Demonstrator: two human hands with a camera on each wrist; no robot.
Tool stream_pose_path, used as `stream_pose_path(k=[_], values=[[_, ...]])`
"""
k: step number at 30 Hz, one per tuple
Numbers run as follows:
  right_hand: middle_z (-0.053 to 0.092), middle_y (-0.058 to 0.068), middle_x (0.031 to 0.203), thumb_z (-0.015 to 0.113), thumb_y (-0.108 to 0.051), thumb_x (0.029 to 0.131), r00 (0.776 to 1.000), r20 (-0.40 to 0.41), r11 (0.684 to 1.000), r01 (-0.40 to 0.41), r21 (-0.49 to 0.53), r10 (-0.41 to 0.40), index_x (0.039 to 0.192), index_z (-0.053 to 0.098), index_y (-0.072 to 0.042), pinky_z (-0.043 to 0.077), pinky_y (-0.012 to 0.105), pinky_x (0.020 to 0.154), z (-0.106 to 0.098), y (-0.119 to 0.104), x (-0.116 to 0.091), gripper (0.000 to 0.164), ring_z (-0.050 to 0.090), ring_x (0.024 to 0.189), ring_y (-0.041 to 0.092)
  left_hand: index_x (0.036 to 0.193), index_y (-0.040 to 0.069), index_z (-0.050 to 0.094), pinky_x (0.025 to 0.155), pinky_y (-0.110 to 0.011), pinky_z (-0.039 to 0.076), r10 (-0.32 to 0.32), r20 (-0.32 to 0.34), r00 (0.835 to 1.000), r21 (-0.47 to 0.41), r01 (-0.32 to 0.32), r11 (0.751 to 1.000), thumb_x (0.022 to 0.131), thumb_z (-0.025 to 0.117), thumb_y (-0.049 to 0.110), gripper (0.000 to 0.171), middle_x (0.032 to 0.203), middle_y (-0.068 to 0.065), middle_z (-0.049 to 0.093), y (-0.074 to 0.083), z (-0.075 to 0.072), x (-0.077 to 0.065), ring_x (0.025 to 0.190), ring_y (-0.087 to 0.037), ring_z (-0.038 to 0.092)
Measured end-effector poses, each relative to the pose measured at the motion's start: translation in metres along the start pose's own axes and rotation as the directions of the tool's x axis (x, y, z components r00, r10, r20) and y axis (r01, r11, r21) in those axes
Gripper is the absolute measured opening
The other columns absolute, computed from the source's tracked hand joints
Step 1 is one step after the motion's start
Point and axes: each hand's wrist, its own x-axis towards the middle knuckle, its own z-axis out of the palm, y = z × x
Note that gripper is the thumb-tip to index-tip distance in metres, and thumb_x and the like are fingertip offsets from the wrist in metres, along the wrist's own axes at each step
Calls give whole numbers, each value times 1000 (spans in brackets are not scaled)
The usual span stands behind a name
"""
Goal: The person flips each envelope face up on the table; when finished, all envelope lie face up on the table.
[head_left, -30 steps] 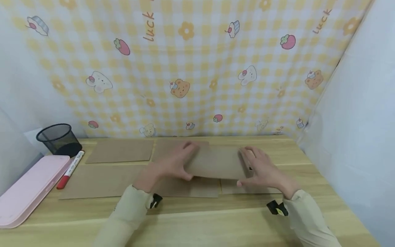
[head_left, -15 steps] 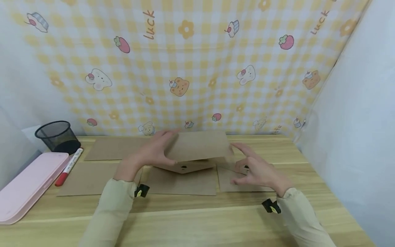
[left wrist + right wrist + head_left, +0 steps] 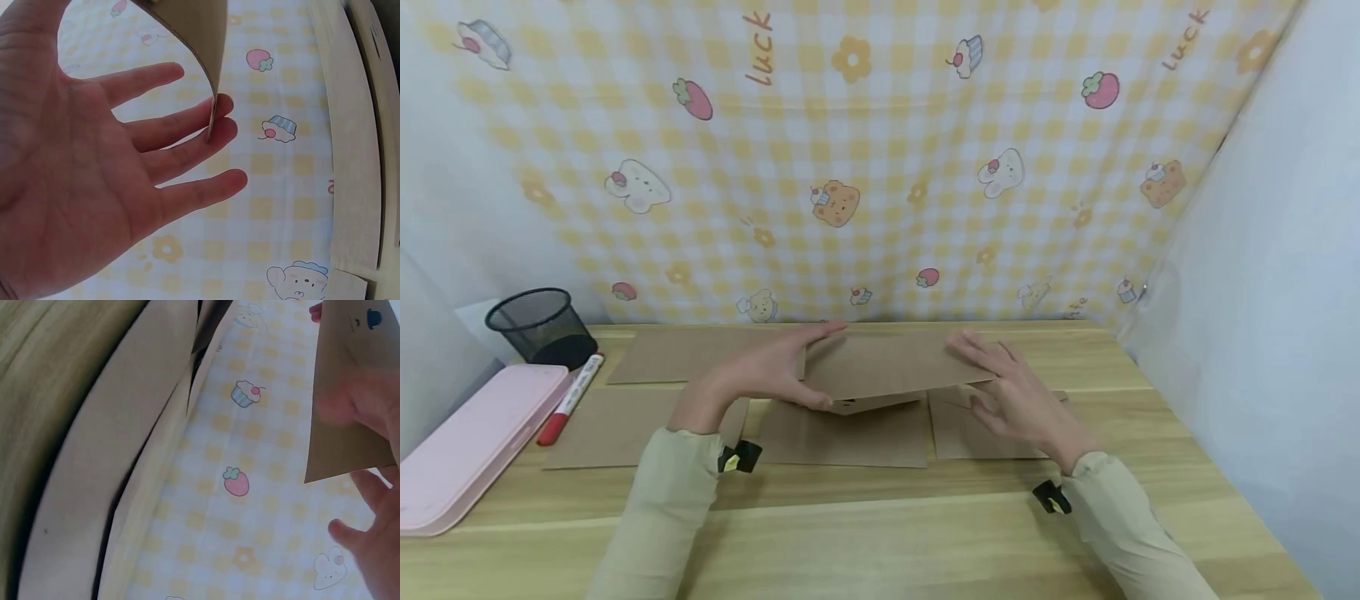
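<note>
In the head view a brown kraft cardboard piece [image 3: 883,367] is raised and tilted above similar flat pieces. My left hand [image 3: 760,367] holds its left end between thumb and fingers. In the left wrist view, fairly straight fingers meet the curved edge of the cardboard [image 3: 203,37]. At the opposite end my right hand [image 3: 1018,396] has fingers on top and the thumb below. The right wrist view shows a blurred digit over the face with a dark hat print [image 3: 374,319]. Under the piece, another brown face [image 3: 880,405] slants; whether it belongs to it I cannot tell.
Flat brown pieces lie on the wooden table: front left [image 3: 610,437], back left [image 3: 677,354], front middle [image 3: 846,442] and front right [image 3: 973,437]. A black mesh cup [image 3: 550,329], red-and-white marker [image 3: 572,400] and pink case [image 3: 475,442] are at left. A checkered cloth [image 3: 880,125] hangs behind.
Both hands first spanned the cardboard further right. It has moved left and back; the right hand came away from its end, then rejoined it. The held piece now tilts differently.
</note>
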Motion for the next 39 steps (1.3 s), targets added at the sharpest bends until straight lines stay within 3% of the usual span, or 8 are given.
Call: stream_pose_path(k=[8, 14, 18, 23, 28, 31, 35, 39], values=[[61, 11, 120, 69, 17, 69, 983, -146, 992, 99, -77, -109, 55, 64, 1, 30, 41, 105, 6, 0, -1, 22, 55, 113, 27, 144, 7, 32, 105, -51, 24, 9, 60, 998, -2, -9, 1000, 71, 78, 41, 93, 147, -12, 30, -1, 0, -4, 134, -30, 25], [62, 9, 119, 60, 23, 67, 966, -239, 993, 75, -92, -95, 65, 69, 3, 51, 28, 79, 2, -3, -2, 23, 60, 104, 26, 144, 11, 34, 103, -52, 26, -22, 88, 996, -14, 24, 1000, 70, 79, 42, 92, 147, -9, 31, 1, 0, -2, 134, -30, 26], [62, 9, 119, 52, 24, 68, 964, -258, 996, 54, -66, -70, 54, 65, -3, 49, 24, 60, -4, -4, -2, 33, 64, 94, 23, 145, 14, 33, 103, -52, 26, -28, 103, 994, -20, 31, 999, 70, 78, 44, 92, 148, -7, 30, 2, 0, -1, 134, -29, 25], [63, 11, 115, 55, 27, 63, 949, -293, 991, 83, -105, -111, 46, 59, -5, 53, 27, 62, -4, -1, -1, 37, 66, 89, 24, 145, 17, 32, 103, -52, 27, -57, 105, 993, -53, 62, 997, 69, 79, 46, 94, 148, -5, 30, 0, 3, 0, 134, -28, 26], [65, 11, 112, 65, 26, 61, 943, -312, 985, 65, -157, -112, 68, 71, 6, 51, 25, 55, -4, 6, -1, 22, 67, 82, 24, 136, 11, 38, 101, -56, 28, -157, -8, 988, -153, 154, 976, 74, 77, 42, 79, 149, -11, 25, -3, 1, 2, 133, -38, 25], [65, 12, 111, 64, 23, 65, 949, -308, 994, 26, -111, -59, 85, 72, 6, 42, 20, 45, -5, 11, -3, 28, 60, 58, 13, 114, 5, 40, 102, -53, 29, -193, -135, 972, -226, 159, 961, 78, 74, 39, 60, 146, -14, 28, -2, -1, 3, 131, -38, 29], [67, 12, 106, 60, 20, 74, 963, -267, 999, -31, 20, 35, 98, 73, -1, 29, 17, 40, -7, 15, -5, 34, 33, 41, 2, 91, 5, 36, 106, -46, 25, -128, -225, 966, -262, 66, 963, 81, 72, 34, 47, 139, -11, 39, 0, -4, 5, 129, -29, 33], [71, 8, 89, 57, 19, 78, 972, -190, 979, -101, 179, 136, 100, 74, -6, 24, 15, 36, -10, 17, -5, 37, 21, 40, -5, 75, 6, 43, 107, -47, 23, -48, -210, 977, -276, -12, 961, 81, 73, 27, 37, 137, -11, 44, -2, -4, 4, 131, -29, 32]])
